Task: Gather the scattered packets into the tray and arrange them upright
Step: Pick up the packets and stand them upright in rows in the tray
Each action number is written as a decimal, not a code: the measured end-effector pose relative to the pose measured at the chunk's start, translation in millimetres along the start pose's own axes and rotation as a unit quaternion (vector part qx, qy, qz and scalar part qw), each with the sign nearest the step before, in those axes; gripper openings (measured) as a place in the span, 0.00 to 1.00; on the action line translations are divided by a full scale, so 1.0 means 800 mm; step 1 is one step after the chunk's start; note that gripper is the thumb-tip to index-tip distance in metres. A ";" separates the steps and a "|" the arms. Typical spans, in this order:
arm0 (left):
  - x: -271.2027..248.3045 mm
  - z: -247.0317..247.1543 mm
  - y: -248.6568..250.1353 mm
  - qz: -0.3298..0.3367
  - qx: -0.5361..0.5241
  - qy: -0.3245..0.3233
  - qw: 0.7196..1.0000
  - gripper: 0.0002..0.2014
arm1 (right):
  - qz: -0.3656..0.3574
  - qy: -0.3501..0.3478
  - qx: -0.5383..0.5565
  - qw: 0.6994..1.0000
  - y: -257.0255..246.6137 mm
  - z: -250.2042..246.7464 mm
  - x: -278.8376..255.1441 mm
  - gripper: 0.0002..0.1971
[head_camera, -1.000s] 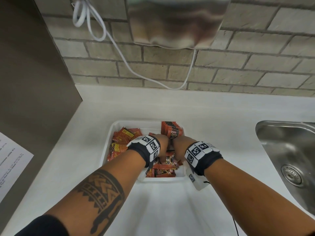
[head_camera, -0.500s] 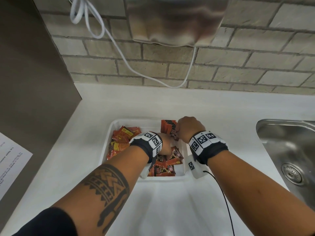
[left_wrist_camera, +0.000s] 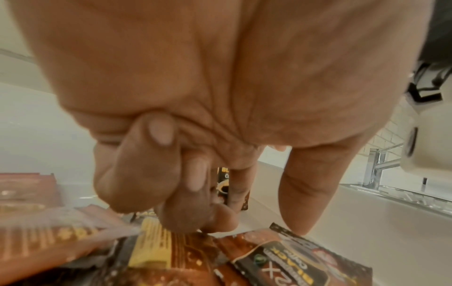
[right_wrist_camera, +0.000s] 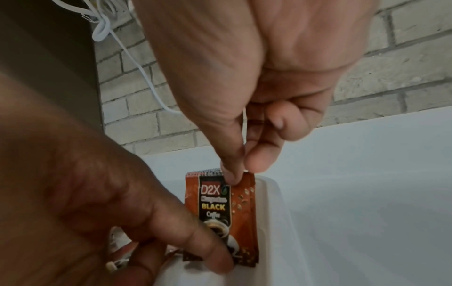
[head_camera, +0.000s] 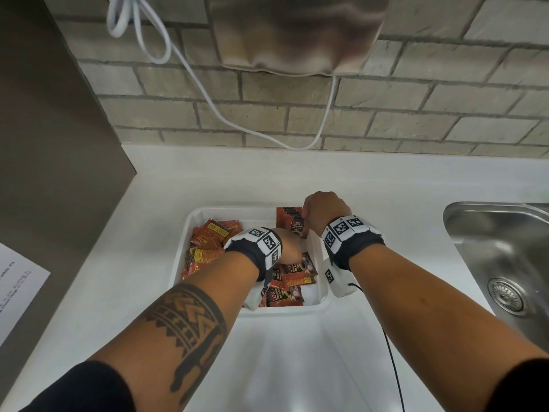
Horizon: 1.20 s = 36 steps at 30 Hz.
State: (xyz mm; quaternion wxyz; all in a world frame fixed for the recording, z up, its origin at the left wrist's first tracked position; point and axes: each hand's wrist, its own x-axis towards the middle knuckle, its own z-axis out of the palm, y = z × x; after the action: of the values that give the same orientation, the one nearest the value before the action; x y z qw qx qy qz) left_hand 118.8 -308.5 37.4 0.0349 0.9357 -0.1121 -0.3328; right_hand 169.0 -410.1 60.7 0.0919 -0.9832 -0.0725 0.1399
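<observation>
My right hand (head_camera: 322, 214) is up at the far right corner of the tray (head_camera: 181, 251), thumb and forefinger pinching the top edge of an orange D2X Black Coffee packet (right_wrist_camera: 221, 211) that's standing upright at the front of a little row of upright packets (head_camera: 289, 217) against the tray's right wall. The other fingers on that hand are curled into the palm. My left hand (head_camera: 289, 245) is lower down, just beside it, fingers bent, with one fingertip (right_wrist_camera: 215, 257) touching the bottom edge of that same packet. From the left wrist view the rest of its fingers are curled in over the loose stuff, but I honestly can't tell if they've got hold of anything down there.

The rest is a jumble of loose packets (head_camera: 208, 245) lying flat and overlapping, a pile along the left side of the tray and a few more near the front edge (head_camera: 292, 285), some face up, some showing the yellow-panel backs.

The tray is white and sits on the white counter (head_camera: 386, 185), near the brick wall (head_camera: 416, 114). There's a steel sink (head_camera: 505, 257) to the right, a sheet of paper (head_camera: 17, 292) on the left, and a white cable (head_camera: 208, 96) hanging down from a metal box thing (head_camera: 297, 34) on the wall.
</observation>
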 end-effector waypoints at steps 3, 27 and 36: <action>0.001 0.002 -0.002 -0.004 -0.006 -0.005 1.000 0.25 | -0.006 0.007 0.004 1.000 -0.001 0.000 -0.001 0.10; -0.001 -0.002 -0.028 -0.034 0.009 0.041 0.999 0.23 | -0.033 -0.053 -0.003 0.998 0.005 0.000 -0.030 0.06; 0.006 0.013 -0.001 0.014 0.039 0.014 0.999 0.22 | -0.088 -0.240 -0.138 0.957 -0.006 0.035 -0.063 0.16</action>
State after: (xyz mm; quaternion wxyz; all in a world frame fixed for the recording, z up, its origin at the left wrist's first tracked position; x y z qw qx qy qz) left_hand 115.7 -308.9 26.4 0.0041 0.9393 -0.1376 -0.3143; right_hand 112.5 -409.7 48.5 -0.0526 -0.9136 -0.1969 0.3519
